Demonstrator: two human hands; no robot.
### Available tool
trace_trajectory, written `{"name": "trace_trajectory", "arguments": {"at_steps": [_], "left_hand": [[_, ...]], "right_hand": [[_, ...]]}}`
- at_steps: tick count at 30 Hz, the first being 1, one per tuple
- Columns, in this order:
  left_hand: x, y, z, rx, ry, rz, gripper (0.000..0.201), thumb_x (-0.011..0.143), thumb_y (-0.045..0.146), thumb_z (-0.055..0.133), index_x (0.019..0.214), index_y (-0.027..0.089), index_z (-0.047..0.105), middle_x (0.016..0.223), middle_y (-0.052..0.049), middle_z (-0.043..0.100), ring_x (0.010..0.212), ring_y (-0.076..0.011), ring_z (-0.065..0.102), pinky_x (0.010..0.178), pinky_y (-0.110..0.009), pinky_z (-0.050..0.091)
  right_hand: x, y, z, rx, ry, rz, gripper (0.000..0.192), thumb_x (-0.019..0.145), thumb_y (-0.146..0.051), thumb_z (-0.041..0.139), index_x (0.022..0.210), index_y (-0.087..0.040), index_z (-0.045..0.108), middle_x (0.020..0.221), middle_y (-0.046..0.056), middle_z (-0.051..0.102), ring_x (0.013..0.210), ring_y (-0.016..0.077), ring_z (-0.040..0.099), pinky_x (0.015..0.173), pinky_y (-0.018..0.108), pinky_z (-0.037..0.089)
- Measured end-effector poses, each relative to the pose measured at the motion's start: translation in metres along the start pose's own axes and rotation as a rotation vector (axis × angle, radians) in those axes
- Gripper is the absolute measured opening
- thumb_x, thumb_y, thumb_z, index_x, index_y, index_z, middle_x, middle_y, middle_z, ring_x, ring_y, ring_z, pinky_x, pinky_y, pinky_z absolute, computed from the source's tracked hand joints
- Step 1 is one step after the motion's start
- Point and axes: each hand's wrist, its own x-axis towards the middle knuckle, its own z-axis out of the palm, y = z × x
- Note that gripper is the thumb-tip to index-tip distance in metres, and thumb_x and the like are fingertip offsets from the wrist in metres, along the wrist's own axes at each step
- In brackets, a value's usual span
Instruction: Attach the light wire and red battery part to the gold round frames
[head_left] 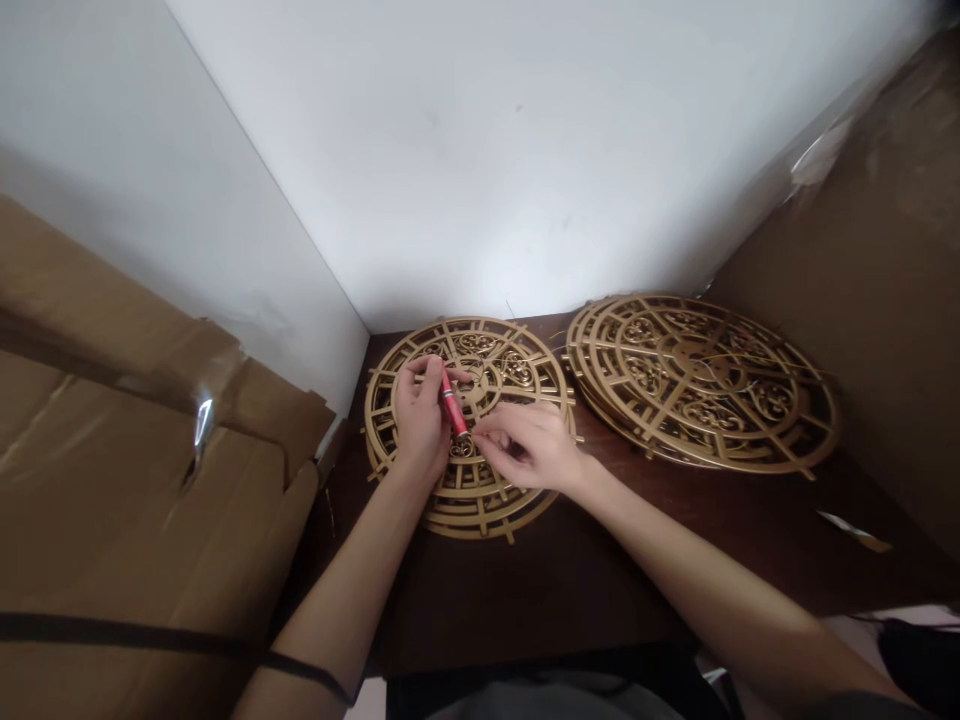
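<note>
A slim red cylinder [453, 402] with a silvery band is gripped in my left hand [424, 410], its lower end tilted toward me. Close beside that end, my right hand [529, 440] is closed in a pinch; whatever its fingertips hold is too small to make out. Both hands are over the left stack of round gold openwork panels [480, 508], which have spokes, rings and scroll ornaments. Fingers of my left hand hide part of the top panel near its hub.
A second stack of gold round panels [697, 385] lies to the right on the dark table [540, 590]. A small brush-like tool [855, 530] rests near the right edge. Cardboard [97, 480] stands at left, brown wrapped material [847, 270] at right, a white wall [525, 150] behind.
</note>
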Motion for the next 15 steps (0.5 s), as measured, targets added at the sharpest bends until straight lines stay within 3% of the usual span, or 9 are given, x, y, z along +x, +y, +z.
{"name": "trace_trajectory", "arguments": {"at_steps": [15], "left_hand": [[0.0008,-0.0014,-0.0002,0.010,0.020,0.007,0.033,0.075,0.037,0.067,0.088,0.018,0.044,0.064,0.002,0.064,0.042,-0.0047,0.046,0.044,-0.016,0.038]], "right_hand": [[0.0024,0.0008,-0.0007,-0.004,-0.058,0.063,0.012,0.084,-0.022,0.053,0.075,-0.018,0.060,0.053,-0.005,0.052,0.044,0.0074,0.045,0.046,0.021,0.032]]}}
